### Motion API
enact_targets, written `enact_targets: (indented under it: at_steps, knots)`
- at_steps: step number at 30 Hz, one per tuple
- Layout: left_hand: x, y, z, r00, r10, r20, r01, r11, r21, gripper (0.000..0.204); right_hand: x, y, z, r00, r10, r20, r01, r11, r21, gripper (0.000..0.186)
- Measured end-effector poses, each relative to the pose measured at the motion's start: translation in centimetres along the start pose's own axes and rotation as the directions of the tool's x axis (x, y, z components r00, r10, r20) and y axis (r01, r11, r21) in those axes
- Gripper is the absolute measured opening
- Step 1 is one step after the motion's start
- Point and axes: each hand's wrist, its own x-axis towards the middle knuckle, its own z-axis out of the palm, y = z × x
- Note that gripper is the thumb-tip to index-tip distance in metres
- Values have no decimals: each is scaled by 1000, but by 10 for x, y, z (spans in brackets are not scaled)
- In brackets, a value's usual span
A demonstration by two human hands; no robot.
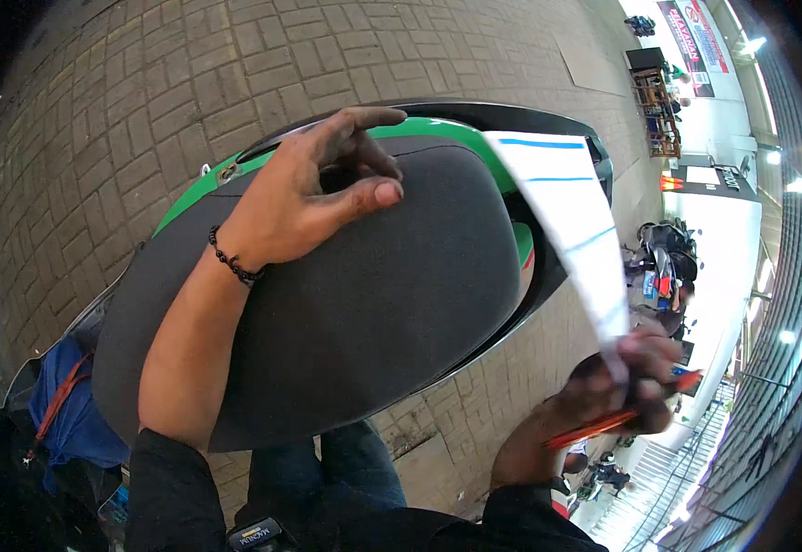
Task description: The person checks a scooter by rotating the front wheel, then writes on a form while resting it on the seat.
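A dark grey scooter seat (364, 285) lies in front of me, on a body with green panels (189, 202). Above its far left part is my left hand (313, 179), fingers curved and apart, with nothing in it; a black bead bracelet (230, 258) circles that wrist. Off the seat's right side, my right hand (635, 382) is closed and smeared by motion. From it a long white strip with blue lines (571, 221) reaches up over the seat's far right end. An orange-red thin object (594, 429) also sticks out of this hand; its kind is too blurred to tell.
Brick paving (171, 101) surrounds the scooter. A blue cloth or bag (79, 414) is at the lower left. Parked motorcycles (668, 262), a wooden shelf or rack (656, 115) and people stand farther off to the right. My legs (355, 465) are close to the seat's near edge.
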Motion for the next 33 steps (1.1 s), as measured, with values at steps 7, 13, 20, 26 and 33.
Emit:
enact_targets:
  at_steps: [7, 13, 20, 26, 33]
  knots:
    - [-1, -10, 9, 962, 244, 123, -271, 784, 558, 58, -58, -46, 50, 742, 42, 670, -96, 994, 44, 26]
    - [-1, -10, 9, 965, 180, 192, -262, 731, 630, 40, -64, -46, 51, 671, 67, 739, -259, 954, 149, 27]
    - [-5, -9, 14, 961, 186, 205, -277, 673, 686, 35, -43, -23, 90, 781, 513, 357, -624, 608, 491, 73]
    - [-4, -9, 15, 961, 211, 181, -274, 606, 747, 43, -5, 14, 128, 638, 675, 370, -768, 529, 360, 20]
    - [-3, -11, 13, 962, 180, 203, -271, 602, 751, 47, -14, 19, 145, 754, 629, 188, -648, 669, 362, 26]
